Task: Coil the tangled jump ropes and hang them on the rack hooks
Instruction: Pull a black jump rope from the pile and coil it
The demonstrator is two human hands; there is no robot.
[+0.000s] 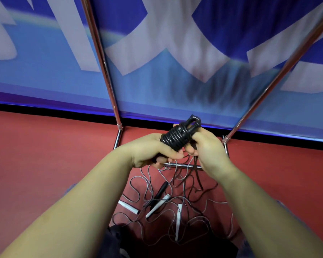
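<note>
Your left hand (153,149) and right hand (207,148) both grip the coiled black rope (179,135). Loose tangled ropes (168,207) lie on the floor (45,155) below, by the rack's bottom bar (183,166).

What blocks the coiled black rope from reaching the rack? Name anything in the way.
Nothing visible does. The left hand and right hand hold the black rope coil in open air just in front of the rack's metal poles. The hooks are out of view, so that last stretch cannot be judged. The tangled ropes lie lower down, on the floor.

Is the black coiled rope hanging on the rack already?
No, both the left hand and right hand hold the black rope coil.
</note>
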